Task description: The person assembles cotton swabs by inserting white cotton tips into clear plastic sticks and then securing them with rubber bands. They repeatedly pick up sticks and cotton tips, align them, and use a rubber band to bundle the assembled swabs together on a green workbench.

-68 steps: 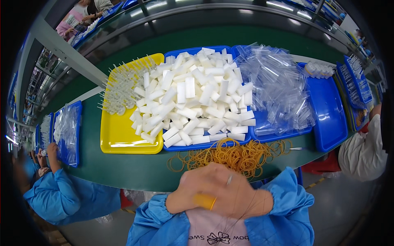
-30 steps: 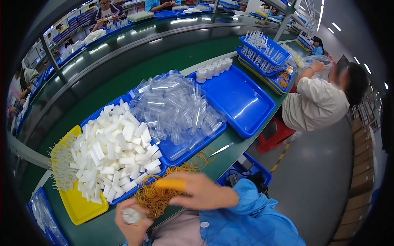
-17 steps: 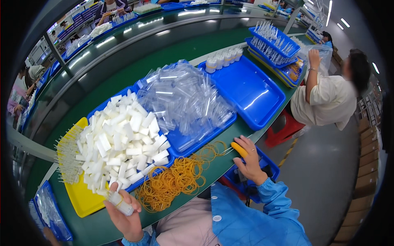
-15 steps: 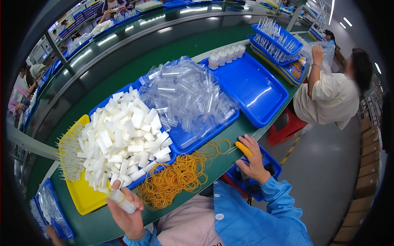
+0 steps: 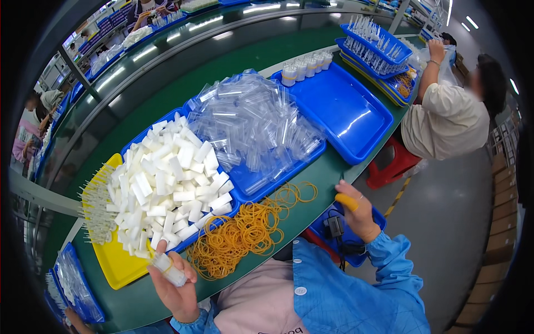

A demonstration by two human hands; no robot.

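Observation:
My left hand (image 5: 181, 292) is closed around a small bundle of clear plastic tubes (image 5: 169, 270) with white inside, held above the table's front edge. Just beyond it lie a heap of white foam blocks (image 5: 167, 183) and the corner of a yellow tray (image 5: 117, 267). To the right of the bundle is a loose pile of amber rubber bands (image 5: 236, 239). Past the table's edge, my right hand (image 5: 360, 217) has its fingers curled together, an orange-yellow finger cot (image 5: 347, 201) on one. Whatever it may hold is hidden.
A blue tray of clear plastic sleeves (image 5: 250, 122) stands mid-table. Beside it, another blue tray (image 5: 347, 117) carries several banded bundles (image 5: 306, 68). Stacked trays (image 5: 375, 53) stand farther right, near a seated co-worker (image 5: 450, 119). A blue bin (image 5: 378, 222) sits below my right hand.
My right hand has drawn slightly right, off the table's edge, and its fingers have curled in. Thin pale sticks beside it no longer show on the table. My left hand keeps the bundle.

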